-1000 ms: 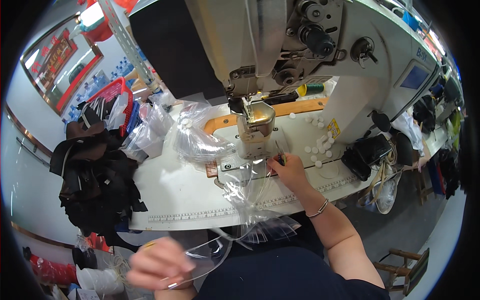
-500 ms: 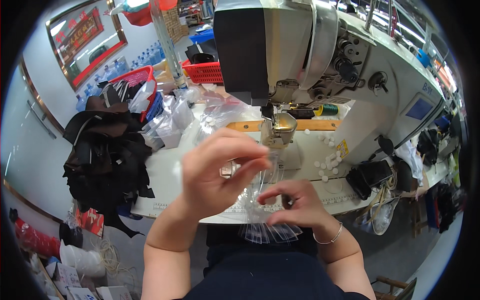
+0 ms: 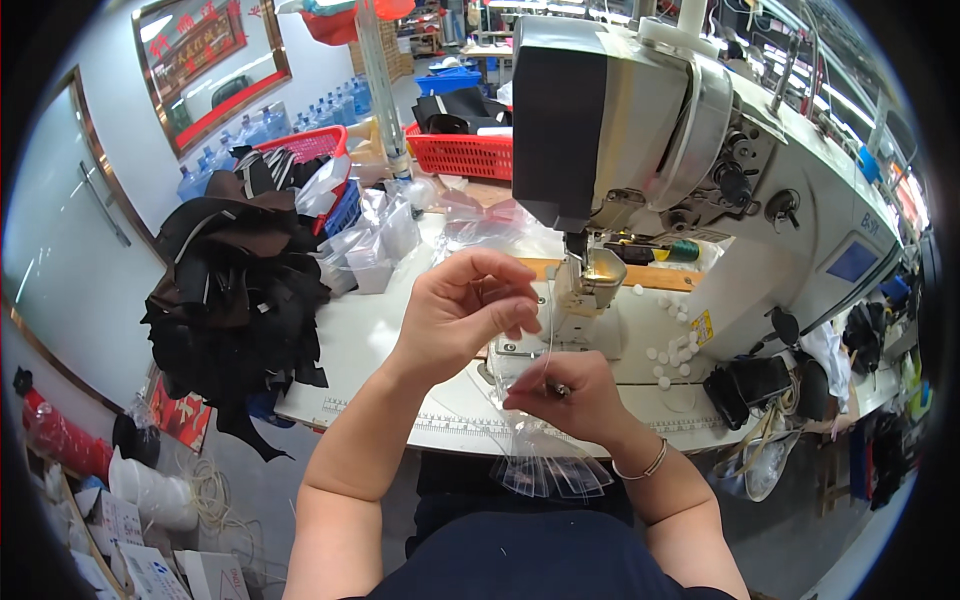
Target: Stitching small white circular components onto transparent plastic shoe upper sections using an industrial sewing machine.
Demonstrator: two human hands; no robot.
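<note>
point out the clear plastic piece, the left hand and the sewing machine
clear plastic piece [image 3: 545, 470]: head view, on the fanned lower end below the hands
left hand [image 3: 462, 310]: head view, on the back of the hand
sewing machine [image 3: 800, 210]: head view, on its white body

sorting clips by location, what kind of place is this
Most likely a sewing workshop or small factory. An industrial sewing machine stands on the white table, a heap of dark cut pieces lies at its end, and both hands, left and right, handle clear plastic pieces.
</note>
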